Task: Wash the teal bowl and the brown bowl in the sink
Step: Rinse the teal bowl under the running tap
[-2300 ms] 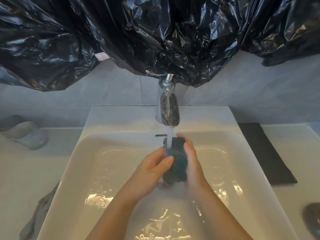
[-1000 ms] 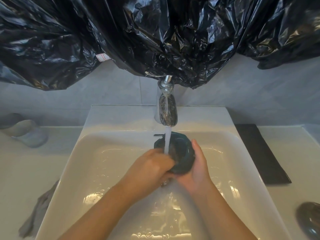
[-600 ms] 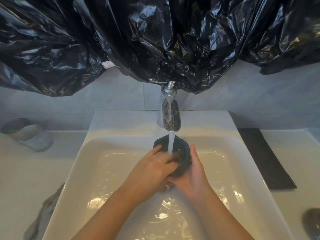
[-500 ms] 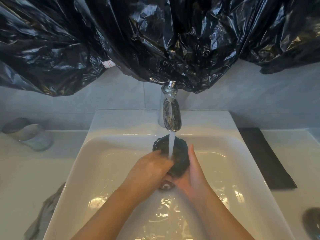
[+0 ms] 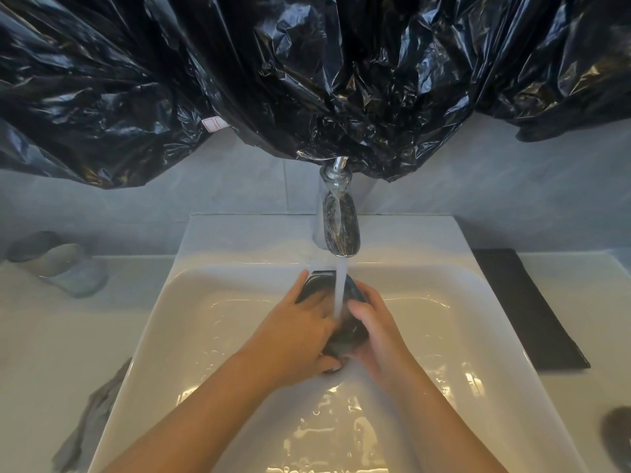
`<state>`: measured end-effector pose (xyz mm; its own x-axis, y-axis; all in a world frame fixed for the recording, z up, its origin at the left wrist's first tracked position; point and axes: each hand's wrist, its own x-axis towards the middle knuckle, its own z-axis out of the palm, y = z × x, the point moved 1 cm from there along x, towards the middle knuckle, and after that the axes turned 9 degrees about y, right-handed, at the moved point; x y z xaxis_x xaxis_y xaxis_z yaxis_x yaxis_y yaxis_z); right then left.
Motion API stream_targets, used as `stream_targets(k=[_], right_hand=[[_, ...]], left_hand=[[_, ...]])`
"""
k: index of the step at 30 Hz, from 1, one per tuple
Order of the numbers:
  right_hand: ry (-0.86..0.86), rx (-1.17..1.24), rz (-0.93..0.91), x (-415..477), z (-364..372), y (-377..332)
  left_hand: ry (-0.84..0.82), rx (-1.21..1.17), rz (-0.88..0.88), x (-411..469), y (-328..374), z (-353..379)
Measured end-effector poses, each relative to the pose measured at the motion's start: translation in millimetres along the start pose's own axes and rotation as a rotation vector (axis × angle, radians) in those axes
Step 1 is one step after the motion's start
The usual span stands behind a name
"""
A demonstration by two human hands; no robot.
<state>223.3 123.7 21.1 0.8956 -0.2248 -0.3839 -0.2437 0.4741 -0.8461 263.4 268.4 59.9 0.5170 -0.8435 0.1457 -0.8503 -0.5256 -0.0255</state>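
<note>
The teal bowl (image 5: 347,331) looks dark and wet, held tilted over the white sink (image 5: 205,319) under the water stream from the chrome tap (image 5: 340,227). My left hand (image 5: 297,332) wraps its left side, fingers over the rim. My right hand (image 5: 374,322) grips its right side, fingers curled over the edge. Most of the bowl is hidden between the hands. A dark rounded thing (image 5: 616,438) at the right edge of the counter may be the brown bowl; it is blurred.
Black plastic sheeting (image 5: 307,80) hangs over the wall above the tap. A pale cup (image 5: 59,264) lies on the left counter, a grey cloth (image 5: 88,414) by the sink's left edge, a black mat (image 5: 526,308) on the right counter.
The bowl has been turned between my hands under the stream. My right hand shifted from cupping it below to gripping its right edge; my left fingers reach further over the rim.
</note>
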Motion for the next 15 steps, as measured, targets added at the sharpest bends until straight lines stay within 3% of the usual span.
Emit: stream_targets(k=[6, 12, 15], right_hand=[[0.018, -0.014, -0.026, -3, 2, -2], [0.088, -0.015, -0.048, -5, 2, -3], [0.117, 0.090, -0.047, -5, 3, -1]], left_hand=[[0.088, -0.255, 0.024, -8, 0, -4], [0.182, -0.143, 0.078, -18, -15, 4], [0.198, -0.233, 0.032, -13, 0, 5]])
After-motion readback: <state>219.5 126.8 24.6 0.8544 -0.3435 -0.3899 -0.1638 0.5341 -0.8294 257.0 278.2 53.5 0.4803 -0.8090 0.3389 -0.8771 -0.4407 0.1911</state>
